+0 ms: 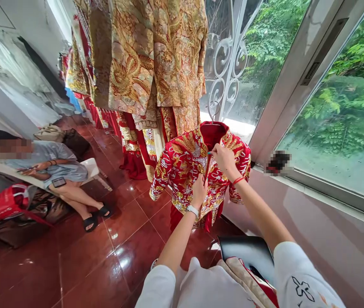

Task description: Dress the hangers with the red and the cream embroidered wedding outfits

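A small red jacket with gold embroidery (182,164) hangs on a hanger whose hook (213,112) rises above its collar, in front of the window. My left hand (199,191) is closed on the jacket's front edge at mid-chest; a white watch sits on that wrist. My right hand (222,159) pinches the front opening just below the collar, with a red cord round its wrist. Both hands grip the garment along its centre seam.
Larger gold and red embroidered garments (156,55) hang on a rail behind. A person sits on a white seat (93,167) at the left, with a red bag (4,204) nearby. Red floor tiles (105,256) gleam below. A black stool (246,252) stands at my knees; the window (336,119) is at the right.
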The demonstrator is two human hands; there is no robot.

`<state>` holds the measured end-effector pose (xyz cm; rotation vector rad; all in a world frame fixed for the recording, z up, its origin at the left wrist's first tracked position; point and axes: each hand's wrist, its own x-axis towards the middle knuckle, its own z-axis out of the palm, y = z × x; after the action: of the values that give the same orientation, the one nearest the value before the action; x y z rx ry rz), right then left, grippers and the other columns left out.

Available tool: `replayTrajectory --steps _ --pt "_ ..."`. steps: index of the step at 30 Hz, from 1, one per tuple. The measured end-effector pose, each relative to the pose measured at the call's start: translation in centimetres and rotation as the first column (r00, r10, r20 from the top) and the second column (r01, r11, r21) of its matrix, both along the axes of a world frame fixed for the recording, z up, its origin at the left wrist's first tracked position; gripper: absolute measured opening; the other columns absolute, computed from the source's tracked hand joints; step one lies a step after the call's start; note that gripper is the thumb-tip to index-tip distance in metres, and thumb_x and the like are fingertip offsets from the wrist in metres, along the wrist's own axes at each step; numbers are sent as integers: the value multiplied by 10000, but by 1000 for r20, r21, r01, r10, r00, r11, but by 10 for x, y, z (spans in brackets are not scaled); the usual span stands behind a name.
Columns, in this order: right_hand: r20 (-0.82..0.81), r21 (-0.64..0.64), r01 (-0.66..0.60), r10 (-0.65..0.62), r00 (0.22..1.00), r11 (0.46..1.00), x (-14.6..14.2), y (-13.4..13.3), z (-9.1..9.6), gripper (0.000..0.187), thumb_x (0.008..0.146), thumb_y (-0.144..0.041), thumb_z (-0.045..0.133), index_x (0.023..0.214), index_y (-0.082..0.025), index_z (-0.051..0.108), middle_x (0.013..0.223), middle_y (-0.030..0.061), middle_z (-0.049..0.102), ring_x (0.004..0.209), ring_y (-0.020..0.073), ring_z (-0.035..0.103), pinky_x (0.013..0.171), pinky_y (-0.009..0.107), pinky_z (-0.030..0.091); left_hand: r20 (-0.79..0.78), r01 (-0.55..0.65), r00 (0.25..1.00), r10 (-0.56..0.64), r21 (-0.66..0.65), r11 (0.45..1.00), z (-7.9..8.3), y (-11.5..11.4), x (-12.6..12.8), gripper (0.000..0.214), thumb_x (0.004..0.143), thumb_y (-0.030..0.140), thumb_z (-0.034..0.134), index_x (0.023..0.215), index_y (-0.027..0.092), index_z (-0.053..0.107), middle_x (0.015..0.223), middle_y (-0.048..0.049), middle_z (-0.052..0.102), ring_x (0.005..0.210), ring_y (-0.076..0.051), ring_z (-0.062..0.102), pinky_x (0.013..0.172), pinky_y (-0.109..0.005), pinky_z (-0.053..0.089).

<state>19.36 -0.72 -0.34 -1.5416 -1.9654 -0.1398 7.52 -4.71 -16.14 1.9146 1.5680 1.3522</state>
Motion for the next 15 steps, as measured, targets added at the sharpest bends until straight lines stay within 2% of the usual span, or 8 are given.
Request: replayTrajectory --steps 3,5,8,10,11,13,15 --pt "-6 20 5 -5 1000 1000 5 10 21 67 914 -213 622 848 -202 614 739 65 685 642 216 581 600 294 295 5 -12 1000 12 4 1000 5 5 1 65 968 223 456 907 229 478 752 -9 542 654 -176 564 612 -280 366" --pt "-68 28 -17 19 998 999 8 10 19 85 904 -216 632 825 -202 607 763 69 692 673 223 593 620 298 326 56 -1 998 2 -17 1000 1 5 2 68 959 248 487 894 228 483 755 -6 540 666 -175 558 637 -286 379" --pt "-143 15 -180 180 973 984 18 4 1 59 917 -246 599 883 -202 618 793 62 698 712 228 616 650 307 384 205 40 979 -17 -112 993 -23 -5 0 82 921 255 555 872 226 496 758 11 546 692 -162 565 685 -281 419" --pt "-219 58 -286 292 931 956 33 0 -16 138 930 -273 553 1028 -203 619 883 65 711 757 223 635 688 316 430 274 35 962 17 -184 982 -46 -14 -7 89 885 217 590 868 221 503 760 22 551 698 -149 576 702 -272 448" --pt "-271 93 -287 302 914 953 44 -1 -25 195 928 -291 541 1091 -206 606 933 69 713 779 220 640 710 322 448 291 7 955 58 -215 977 -57 -18 -14 83 877 196 586 888 217 506 767 21 553 698 -146 580 704 -271 460" --pt "-401 142 -168 212 891 976 69 -1 -46 245 908 -332 536 1110 -208 596 984 79 710 807 219 640 743 339 471 310 -94 934 177 -264 960 -74 -20 -34 106 889 171 539 986 200 510 817 1 563 723 -152 593 722 -290 484" --pt "-519 88 19 29 854 996 94 0 -69 236 875 -387 556 1016 -205 609 948 85 707 801 227 636 757 362 481 319 -203 900 296 -295 934 -81 -11 -60 212 907 158 483 1118 179 492 912 -40 580 805 -168 615 791 -331 503"
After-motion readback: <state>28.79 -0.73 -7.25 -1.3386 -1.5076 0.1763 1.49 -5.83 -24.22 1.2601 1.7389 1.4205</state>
